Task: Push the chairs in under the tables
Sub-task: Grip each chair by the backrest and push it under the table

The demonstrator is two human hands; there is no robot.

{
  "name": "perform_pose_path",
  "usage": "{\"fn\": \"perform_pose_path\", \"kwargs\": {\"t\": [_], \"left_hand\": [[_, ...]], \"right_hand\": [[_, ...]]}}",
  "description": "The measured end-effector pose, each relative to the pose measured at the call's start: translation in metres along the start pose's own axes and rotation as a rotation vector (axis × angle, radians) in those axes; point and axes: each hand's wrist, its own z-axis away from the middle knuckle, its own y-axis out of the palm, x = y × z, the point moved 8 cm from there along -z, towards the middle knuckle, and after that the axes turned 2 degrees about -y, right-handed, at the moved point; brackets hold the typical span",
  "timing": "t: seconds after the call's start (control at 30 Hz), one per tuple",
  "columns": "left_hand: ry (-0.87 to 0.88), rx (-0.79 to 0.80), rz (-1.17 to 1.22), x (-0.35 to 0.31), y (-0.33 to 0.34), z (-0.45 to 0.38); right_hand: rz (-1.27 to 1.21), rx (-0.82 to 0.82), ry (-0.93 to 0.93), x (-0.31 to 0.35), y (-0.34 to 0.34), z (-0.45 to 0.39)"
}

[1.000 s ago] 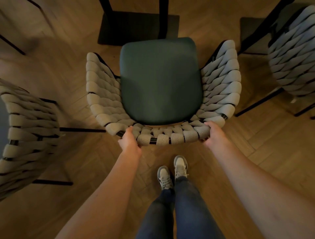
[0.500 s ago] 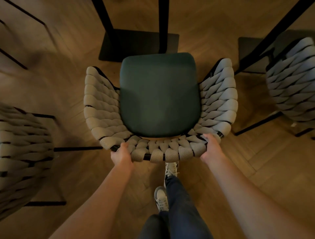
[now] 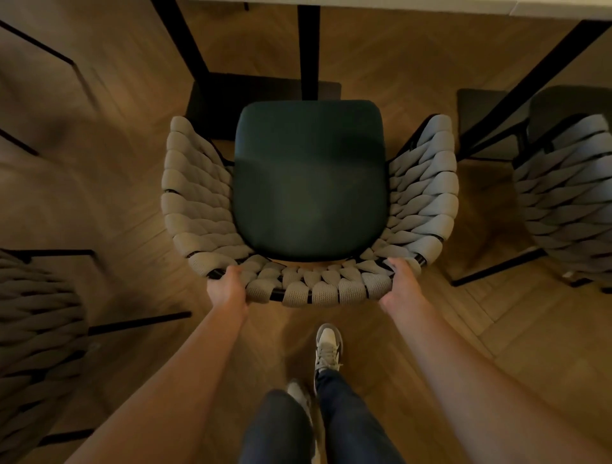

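Standing close behind the chair [image 3: 309, 185], the person has one sneaker [image 3: 328, 347] planted ahead of the other on the wooden floor [image 3: 546, 347], a stance that suits leaning body weight into a push. Both forearms reach forward and slightly outward, so the hands land apart on the curved top rail of the woven backrest [image 3: 318, 288].

The left hand [image 3: 228, 289] curls its fingers over the rail near the left bend, gripping the rope weave. The right hand [image 3: 402, 284] wraps the rail at the matching spot on the right, thumb side up, also gripping. Holding the two corners rather than the middle likely gives steering control, keeping the chair square as it slides.

Beyond the hands lies the dark green seat cushion [image 3: 309, 179], ringed by pale woven arms. Its front edge sits just short of a black table leg [image 3: 308, 49] and the dark base plate [image 3: 212, 106] on the floor, so the seat points at the pedestal and is judged only partly tucked in.

At the very top, a pale strip of tabletop [image 3: 397, 3] shows; the seat is not yet beneath it. To the left, another woven chair [image 3: 36, 331] stands near, and to the right a third chair [image 3: 563, 198] sits beside a slanted black leg, both probably awaiting the same treatment.
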Motion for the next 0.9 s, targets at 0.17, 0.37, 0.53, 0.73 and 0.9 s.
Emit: {"fn": "perform_pose_path", "kwargs": {"t": [0.17, 0.37, 0.53, 0.73, 0.9], "left_hand": [[0.018, 0.035, -0.110, -0.025, 0.021, -0.015], [0.031, 0.100, -0.201, -0.052, 0.047, -0.026], [0.011, 0.107, -0.231, -0.057, 0.064, -0.034], [0.005, 0.088, -0.232, -0.054, 0.064, -0.036], [0.011, 0.115, -0.298, -0.057, 0.063, -0.036]], "right_hand": [[-0.021, -0.023, -0.016, 0.015, 0.024, 0.003], [-0.074, 0.007, -0.025, 0.039, 0.053, 0.025], [-0.086, -0.043, -0.041, 0.060, 0.059, 0.015], [-0.071, -0.038, -0.014, 0.052, 0.046, -0.032], [-0.068, -0.038, -0.032, 0.058, 0.053, 0.002]]}}
